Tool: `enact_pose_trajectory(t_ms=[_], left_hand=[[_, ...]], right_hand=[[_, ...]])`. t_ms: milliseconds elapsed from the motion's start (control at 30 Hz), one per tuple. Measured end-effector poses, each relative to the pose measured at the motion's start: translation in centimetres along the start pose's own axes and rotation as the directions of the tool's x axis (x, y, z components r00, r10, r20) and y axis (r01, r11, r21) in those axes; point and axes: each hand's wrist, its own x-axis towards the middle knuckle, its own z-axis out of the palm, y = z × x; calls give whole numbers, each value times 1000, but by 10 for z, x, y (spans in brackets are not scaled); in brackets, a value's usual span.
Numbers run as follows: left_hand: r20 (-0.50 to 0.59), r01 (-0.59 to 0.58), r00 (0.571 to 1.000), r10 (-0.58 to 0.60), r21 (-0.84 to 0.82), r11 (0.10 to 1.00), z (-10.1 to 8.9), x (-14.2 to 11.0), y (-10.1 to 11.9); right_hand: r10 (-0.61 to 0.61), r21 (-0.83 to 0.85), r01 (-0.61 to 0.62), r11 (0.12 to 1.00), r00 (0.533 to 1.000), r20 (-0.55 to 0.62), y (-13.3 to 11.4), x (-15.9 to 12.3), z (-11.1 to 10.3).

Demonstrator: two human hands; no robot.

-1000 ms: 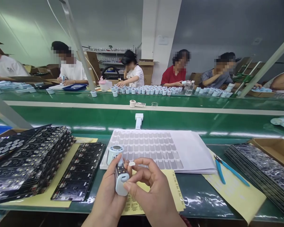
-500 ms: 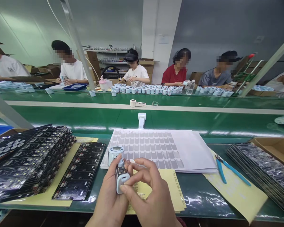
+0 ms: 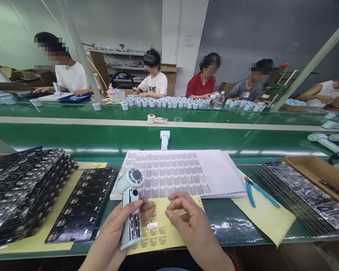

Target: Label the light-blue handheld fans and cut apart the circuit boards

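My left hand (image 3: 113, 227) is wrapped round the handle of a light blue handheld fan (image 3: 131, 218). The fan's round head (image 3: 134, 176) points up and away, over the edge of the white sheet. Along the handle's face a dark circuit board with small lights shows through. My right hand (image 3: 190, 224) hovers to the right of the fan, apart from it, its fingers curved and a gap between thumb and forefinger. Below both hands lies a yellow sheet of printed stickers (image 3: 161, 241). Grey rounded patches (image 3: 169, 171) in rows cover much of the white sheet stack (image 3: 214, 169).
Circuit boards are stacked at left (image 3: 31, 192), with one panel (image 3: 83, 205) beside them. Blue-handled cutters (image 3: 250, 194) lie on yellow paper, near another board stack (image 3: 296, 195) and a cardboard box (image 3: 313, 169). A white fan (image 3: 164, 140) rests beyond; several co-workers sit across.
The fan has turned from base-toward-me to showing its board face and head. My right hand has let go of its base and moved right. The view has shifted slightly.
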Motion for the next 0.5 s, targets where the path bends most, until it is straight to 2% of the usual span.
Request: enact_pose_trajectory(t_ms=[100, 200, 267, 333, 433, 500], left_hand=[[64, -13, 998, 5, 127, 992, -11, 4, -9], [113, -31, 994, 9, 189, 981, -17, 9, -17], [119, -51, 993, 26, 207, 977, -19, 12, -20], [110, -71, 993, 48, 213, 974, -19, 13, -22], [106, -84, 993, 61, 224, 971, -18, 12, -22], [113, -86, 992, 60, 241, 967, -16, 10, -20]], right_hand=[[35, -152, -28, 988, 998, 43, 11, -8, 4], [-137, -349, 122, 929, 990, -20, 22, -10, 12], [-259, -430, 230, 873, 966, -8, 25, -10, 14], [-277, -385, 264, 884, 961, 22, 24, -9, 11], [-164, -141, 169, 975, 985, 46, 13, -9, 1], [-102, -41, 105, 994, 993, 63, 6, -8, -3]])
